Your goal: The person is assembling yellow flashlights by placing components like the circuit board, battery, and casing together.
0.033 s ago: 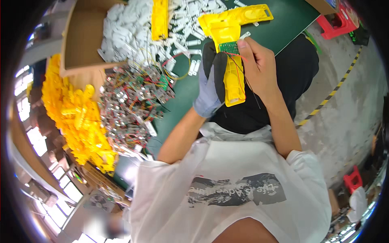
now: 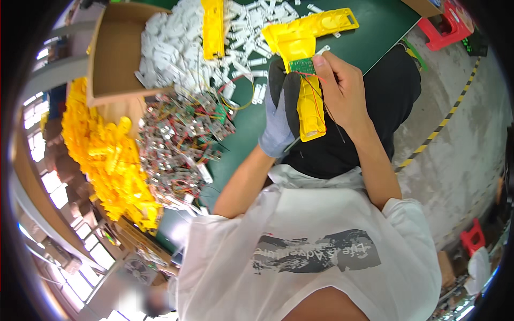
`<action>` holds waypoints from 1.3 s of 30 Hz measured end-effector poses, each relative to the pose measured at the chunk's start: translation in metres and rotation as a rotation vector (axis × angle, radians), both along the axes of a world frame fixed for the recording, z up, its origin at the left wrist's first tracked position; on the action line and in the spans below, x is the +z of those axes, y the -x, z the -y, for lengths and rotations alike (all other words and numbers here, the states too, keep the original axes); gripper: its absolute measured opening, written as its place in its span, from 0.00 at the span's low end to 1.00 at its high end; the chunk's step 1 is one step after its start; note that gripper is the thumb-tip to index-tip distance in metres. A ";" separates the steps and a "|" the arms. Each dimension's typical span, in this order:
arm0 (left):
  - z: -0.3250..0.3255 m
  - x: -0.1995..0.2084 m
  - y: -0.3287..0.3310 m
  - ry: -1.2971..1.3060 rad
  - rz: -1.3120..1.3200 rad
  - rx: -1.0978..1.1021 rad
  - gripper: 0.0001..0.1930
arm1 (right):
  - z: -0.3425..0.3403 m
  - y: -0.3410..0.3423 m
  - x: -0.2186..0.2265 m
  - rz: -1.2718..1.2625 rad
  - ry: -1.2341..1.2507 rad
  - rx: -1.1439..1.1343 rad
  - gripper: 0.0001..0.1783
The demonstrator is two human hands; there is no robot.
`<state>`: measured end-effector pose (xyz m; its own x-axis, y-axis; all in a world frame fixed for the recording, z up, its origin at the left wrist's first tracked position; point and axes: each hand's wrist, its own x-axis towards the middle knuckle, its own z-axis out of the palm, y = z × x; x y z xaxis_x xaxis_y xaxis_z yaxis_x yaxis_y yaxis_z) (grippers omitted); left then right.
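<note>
My left hand (image 2: 279,109), in a grey glove with black fingers, grips a yellow plastic half-shell (image 2: 311,115) from its left side. A green circuit board (image 2: 303,66) lies in the shell, with red and black wires (image 2: 319,99) trailing from it. My bare right hand (image 2: 342,85) is closed at the board's right end, its thumb on top of it; the other fingers are partly hidden. Beyond the board, a yellow shell part (image 2: 326,22) stretches to the right over the table; I cannot tell whether it belongs to the held piece.
On the green table (image 2: 383,24) lie many white plastic strips (image 2: 176,45) by a cardboard box (image 2: 115,53). Left of my arm are heaps of wired metal parts (image 2: 179,144) and yellow shells (image 2: 104,160). Another yellow piece (image 2: 213,29) tops the strips. Red stools (image 2: 441,32) stand right.
The view has shifted slightly, so the table's heaps sit a little further right and lower. Both hands keep the same hold on the shell and board.
</note>
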<state>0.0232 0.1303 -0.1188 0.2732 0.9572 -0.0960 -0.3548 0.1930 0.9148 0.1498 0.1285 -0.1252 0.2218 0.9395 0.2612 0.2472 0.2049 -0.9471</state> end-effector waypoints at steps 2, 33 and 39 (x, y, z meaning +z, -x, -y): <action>0.002 0.003 -0.005 -0.024 -0.007 -0.008 0.13 | 0.002 -0.003 0.000 0.001 -0.034 -0.051 0.13; -0.004 0.024 -0.001 -0.123 -0.163 0.167 0.21 | 0.017 -0.011 0.018 -0.361 -0.090 -0.041 0.30; 0.000 0.022 0.011 -0.165 -0.355 0.178 0.21 | 0.020 -0.014 0.011 0.021 -0.039 0.076 0.31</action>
